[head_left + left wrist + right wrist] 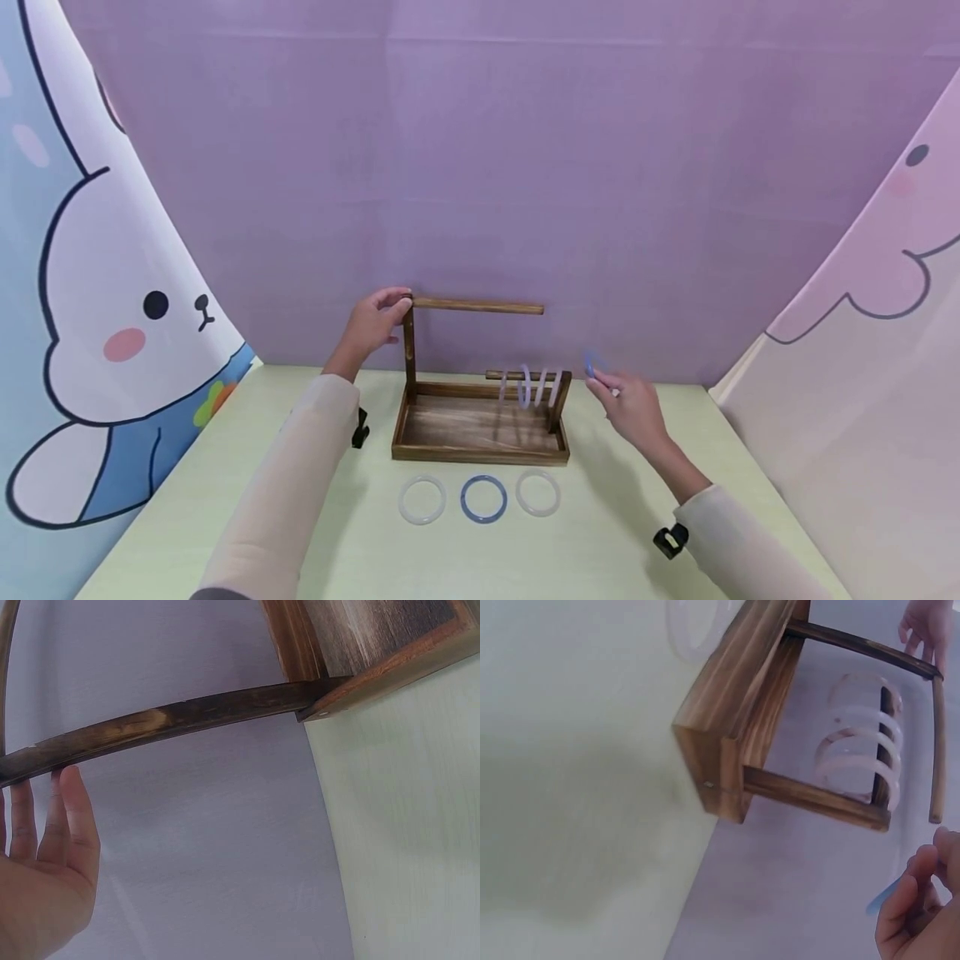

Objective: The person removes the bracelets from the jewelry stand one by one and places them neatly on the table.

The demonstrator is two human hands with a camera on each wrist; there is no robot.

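Observation:
A dark wooden bangle stand (pixel 480 455) has a tray base, a tall left post with an upper bar (pixel 480 306), and a short right post with a lower bar. My left hand (pixel 371 323) grips the top corner of the tall post; the left wrist view shows its fingers (pixel 81 806) against the wood. To the right of the stand, my right hand (pixel 633 410) pinches a blue bangle (pixel 589 364) between thumb and fingers, mostly hidden by them in the right wrist view. Several pale bangles (pixel 524 386) hang from the lower bar. No bangle hangs on the upper bar.
In front of the tray, three bangles lie in a row on the pale green table (pixel 570 558): a whitish one (pixel 402 500), a blue one (pixel 464 500) and another whitish one (pixel 519 493). A purple cloth (pixel 480 167) hangs behind, with cartoon-printed cloths at both sides.

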